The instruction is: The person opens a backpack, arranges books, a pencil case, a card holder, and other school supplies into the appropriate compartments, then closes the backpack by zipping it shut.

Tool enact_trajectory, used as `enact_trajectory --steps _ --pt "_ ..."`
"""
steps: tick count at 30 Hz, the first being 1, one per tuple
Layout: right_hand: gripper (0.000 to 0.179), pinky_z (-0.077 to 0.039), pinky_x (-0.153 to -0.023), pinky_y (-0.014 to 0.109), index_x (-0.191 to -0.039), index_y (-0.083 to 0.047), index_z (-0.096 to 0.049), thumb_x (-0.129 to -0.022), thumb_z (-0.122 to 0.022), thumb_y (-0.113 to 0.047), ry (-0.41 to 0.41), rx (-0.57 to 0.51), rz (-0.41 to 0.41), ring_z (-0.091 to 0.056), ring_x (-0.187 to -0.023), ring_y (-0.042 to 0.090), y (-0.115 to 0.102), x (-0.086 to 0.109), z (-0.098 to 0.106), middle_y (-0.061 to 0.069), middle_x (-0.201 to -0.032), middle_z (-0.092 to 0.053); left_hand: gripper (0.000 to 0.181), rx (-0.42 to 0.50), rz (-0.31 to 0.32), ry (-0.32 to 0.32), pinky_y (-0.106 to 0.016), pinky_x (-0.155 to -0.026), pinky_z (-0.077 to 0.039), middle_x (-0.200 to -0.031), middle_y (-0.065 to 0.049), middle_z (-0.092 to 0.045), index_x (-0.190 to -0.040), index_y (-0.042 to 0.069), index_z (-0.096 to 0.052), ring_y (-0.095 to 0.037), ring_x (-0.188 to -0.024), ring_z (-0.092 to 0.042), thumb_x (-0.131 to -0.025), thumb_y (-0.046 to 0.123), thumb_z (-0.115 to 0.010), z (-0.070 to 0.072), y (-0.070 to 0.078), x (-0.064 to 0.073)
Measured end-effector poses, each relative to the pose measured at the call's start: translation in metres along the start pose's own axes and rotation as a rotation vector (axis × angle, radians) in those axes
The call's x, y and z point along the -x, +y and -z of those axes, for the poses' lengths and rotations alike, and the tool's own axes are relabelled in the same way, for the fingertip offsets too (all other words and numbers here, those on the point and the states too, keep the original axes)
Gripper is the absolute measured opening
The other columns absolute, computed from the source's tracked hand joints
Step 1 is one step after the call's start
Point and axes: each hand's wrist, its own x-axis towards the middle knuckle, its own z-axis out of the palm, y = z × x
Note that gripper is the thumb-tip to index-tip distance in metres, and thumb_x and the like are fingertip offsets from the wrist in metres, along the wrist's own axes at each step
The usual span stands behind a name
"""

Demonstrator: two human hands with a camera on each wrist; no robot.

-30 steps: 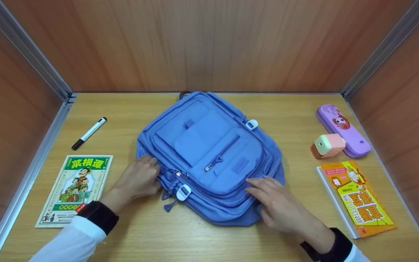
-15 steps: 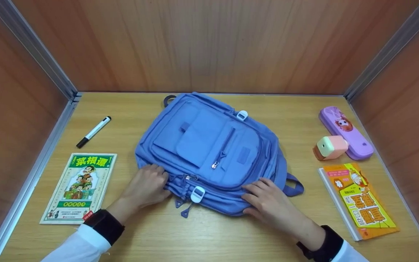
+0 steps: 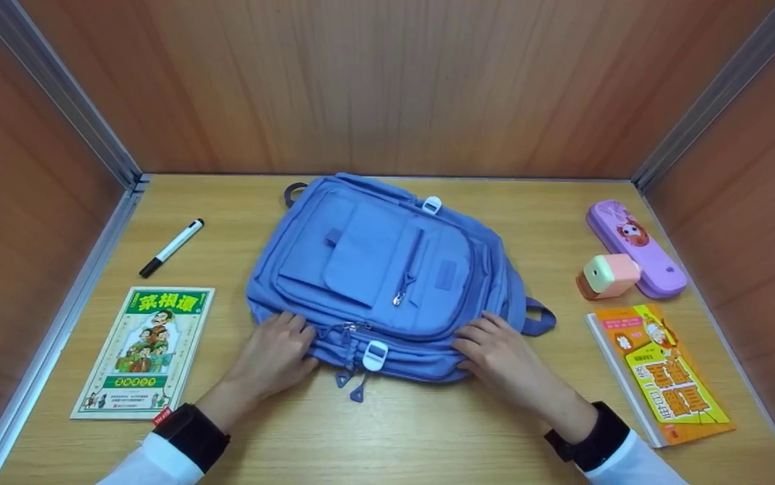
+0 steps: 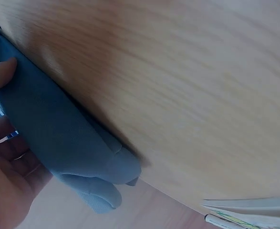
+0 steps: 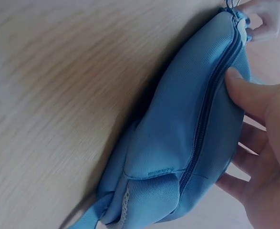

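A blue backpack [image 3: 387,269] lies on its back with the front pockets facing up, its top loop toward the left. My left hand [image 3: 276,353] grips the near edge at the left. In the left wrist view the thumb [image 4: 4,74] presses the side while the fingers reach over the top. Farther right, my right hand [image 3: 505,353] holds the same edge. The right wrist view has its thumb [image 5: 249,93] just beside a closed zipper [image 5: 204,119]. Between the hands are a white buckle [image 3: 375,356] and dangling triangular zipper pulls [image 3: 357,393].
On the left lie a black-and-white marker [image 3: 172,248] and a green-and-white book [image 3: 145,353]. An orange book [image 3: 663,374], a purple pencil case [image 3: 656,266] and a small pink-and-green box-like item [image 3: 609,275] are on the right. Wooden walls [image 3: 387,87] enclose the table.
The backpack has turned so its near edge lies more level, and a strap shows at its right end. Both hands have stayed on that edge and shifted with it.
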Motion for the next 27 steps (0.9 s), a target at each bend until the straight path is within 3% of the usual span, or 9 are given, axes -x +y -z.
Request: enact_trajectory --steps 15,27 --pt "0.028 -0.039 -0.119 0.055 -0.114 -0.004 -0.076 -0.087 -0.083 -0.003 0.002 -0.024 -0.119 -0.065 -0.121 0.030 0.018 -0.012 -0.005 0.010 -0.118 -0.073 0.028 0.032 0.067 -0.001 -0.042 -0.071 -0.053 -0.085 -0.009 -0.064 -0.089 0.003 -0.070 -0.028 -0.081 -0.061 -0.077 0.023 -0.087 0.003 0.012 -0.003" --pt "0.030 -0.037 -0.120 0.053 -0.114 -0.002 -0.075 -0.086 -0.081 0.005 0.020 -0.008 -0.160 -0.065 -0.122 0.031 0.032 -0.024 -0.009 0.013 -0.119 -0.073 0.025 0.061 0.128 -0.012 -0.042 -0.074 -0.054 -0.087 -0.008 -0.064 -0.088 0.003 -0.071 -0.028 -0.083 -0.061 -0.082 0.023 -0.085 0.001 0.020 -0.006"
